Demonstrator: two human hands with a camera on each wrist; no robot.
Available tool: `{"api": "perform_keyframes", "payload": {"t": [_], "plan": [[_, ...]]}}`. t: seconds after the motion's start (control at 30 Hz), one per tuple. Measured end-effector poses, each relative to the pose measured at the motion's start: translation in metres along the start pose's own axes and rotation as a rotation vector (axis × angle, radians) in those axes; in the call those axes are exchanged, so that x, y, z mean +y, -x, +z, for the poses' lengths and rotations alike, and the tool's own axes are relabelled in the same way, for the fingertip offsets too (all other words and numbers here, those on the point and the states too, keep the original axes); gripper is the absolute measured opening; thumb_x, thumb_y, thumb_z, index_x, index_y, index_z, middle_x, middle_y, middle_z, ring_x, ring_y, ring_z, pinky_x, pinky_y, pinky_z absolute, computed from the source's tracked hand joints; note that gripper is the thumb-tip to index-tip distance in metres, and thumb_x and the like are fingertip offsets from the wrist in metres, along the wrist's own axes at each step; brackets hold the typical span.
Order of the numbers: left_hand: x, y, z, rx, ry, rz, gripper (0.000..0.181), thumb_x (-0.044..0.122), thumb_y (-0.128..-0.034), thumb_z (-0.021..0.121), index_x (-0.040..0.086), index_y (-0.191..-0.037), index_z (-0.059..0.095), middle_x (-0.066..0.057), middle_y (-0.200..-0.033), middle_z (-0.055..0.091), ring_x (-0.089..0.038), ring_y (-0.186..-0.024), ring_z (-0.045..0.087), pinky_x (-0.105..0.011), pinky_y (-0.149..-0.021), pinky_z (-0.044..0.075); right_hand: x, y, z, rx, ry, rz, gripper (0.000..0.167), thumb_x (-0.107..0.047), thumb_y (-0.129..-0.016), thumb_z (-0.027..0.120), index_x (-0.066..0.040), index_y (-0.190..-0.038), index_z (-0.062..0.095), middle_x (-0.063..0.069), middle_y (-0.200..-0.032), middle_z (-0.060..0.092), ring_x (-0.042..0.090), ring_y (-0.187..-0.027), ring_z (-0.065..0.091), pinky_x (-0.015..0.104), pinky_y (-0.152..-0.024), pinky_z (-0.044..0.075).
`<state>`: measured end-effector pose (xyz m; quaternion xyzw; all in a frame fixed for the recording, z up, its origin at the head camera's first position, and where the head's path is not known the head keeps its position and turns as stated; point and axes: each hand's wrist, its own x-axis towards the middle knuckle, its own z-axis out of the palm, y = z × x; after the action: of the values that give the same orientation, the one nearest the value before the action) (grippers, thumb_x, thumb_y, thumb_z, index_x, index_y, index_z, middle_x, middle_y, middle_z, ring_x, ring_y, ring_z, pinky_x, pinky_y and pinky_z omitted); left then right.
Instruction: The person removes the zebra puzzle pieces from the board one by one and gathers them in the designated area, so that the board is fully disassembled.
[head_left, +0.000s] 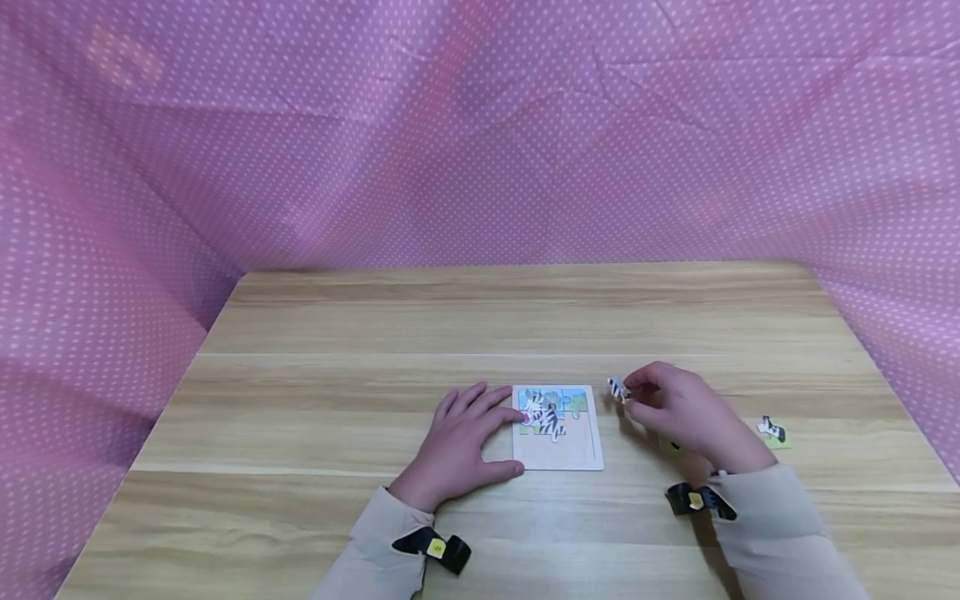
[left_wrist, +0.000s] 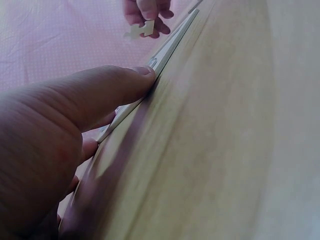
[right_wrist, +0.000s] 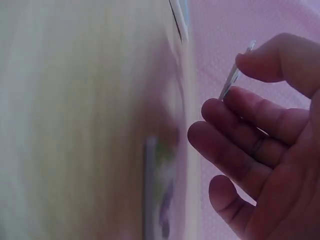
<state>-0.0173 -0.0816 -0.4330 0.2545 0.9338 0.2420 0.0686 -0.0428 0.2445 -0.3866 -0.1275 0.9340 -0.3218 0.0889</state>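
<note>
A square puzzle board (head_left: 558, 455) with a pale rim lies on the table, its upper part filled by pieces showing a zebra (head_left: 553, 417). My left hand (head_left: 467, 446) rests at its left side with fingers spread; in the left wrist view the thumb (left_wrist: 135, 77) touches the board's edge. Just right of the board, my right hand (head_left: 690, 412) pinches a black-and-white striped puzzle piece (head_left: 618, 389) between thumb and fingers, raised above the table. That piece (right_wrist: 231, 79) appears edge-on in the right wrist view.
One loose puzzle piece (head_left: 774, 432) with green and black-and-white print lies right of my right wrist. Another green piece (head_left: 670, 446) is partly hidden beneath the right hand. Pink dotted cloth (head_left: 525, 167) hangs behind and beside the wooden table (head_left: 337, 333).
</note>
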Motion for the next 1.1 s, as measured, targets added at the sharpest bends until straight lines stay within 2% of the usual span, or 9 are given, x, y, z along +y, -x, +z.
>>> {"api": "perform_keyframes", "payload": {"t": [0.27, 0.53, 0.77, 1.1], "plan": [[0.000, 0.001, 0.001, -0.006, 0.000, -0.005, 0.060, 0.061, -0.0818, 0.072, 0.037, -0.135, 0.060, 0.009, -0.160, 0.035, -0.026, -0.151, 0.020, -0.055, -0.120, 0.007, -0.015, 0.000, 0.015, -0.028, 0.029, -0.088, 0.025, -0.012, -0.084, 0.073, -0.005, -0.108, 0.069, -0.001, -0.094, 0.067, 0.013, -0.084, 0.061, 0.037, -0.078, 0.055], [0.004, 0.002, -0.001, -0.001, 0.002, 0.002, 0.059, 0.058, -0.0819, 0.073, 0.035, -0.135, 0.060, 0.006, -0.160, 0.036, -0.028, -0.151, 0.021, -0.057, -0.120, 0.008, -0.022, 0.000, 0.028, -0.071, 0.077, -0.118, 0.026, -0.016, -0.081, 0.075, -0.010, -0.105, 0.070, -0.005, -0.095, 0.065, 0.011, -0.084, 0.058, 0.034, -0.078, 0.054], [0.005, 0.002, -0.002, 0.007, -0.007, 0.009, 0.059, 0.058, -0.0820, 0.073, 0.035, -0.135, 0.061, 0.005, -0.159, 0.037, -0.029, -0.150, 0.023, -0.058, -0.119, 0.009, -0.031, 0.000, 0.033, -0.049, 0.209, -0.194, 0.027, -0.019, -0.080, 0.075, -0.011, -0.105, 0.071, -0.006, -0.095, 0.063, 0.009, -0.077, 0.052, 0.031, -0.073, 0.051], [0.005, 0.000, -0.002, -0.001, 0.008, -0.010, 0.060, 0.061, -0.0819, 0.072, 0.036, -0.136, 0.060, 0.007, -0.160, 0.035, -0.027, -0.151, 0.021, -0.056, -0.120, 0.008, -0.033, -0.004, 0.038, -0.023, 0.255, -0.218, 0.027, -0.016, -0.077, 0.075, -0.011, -0.103, 0.073, -0.006, -0.092, 0.061, 0.007, -0.072, 0.049, 0.028, -0.068, 0.049]]}}
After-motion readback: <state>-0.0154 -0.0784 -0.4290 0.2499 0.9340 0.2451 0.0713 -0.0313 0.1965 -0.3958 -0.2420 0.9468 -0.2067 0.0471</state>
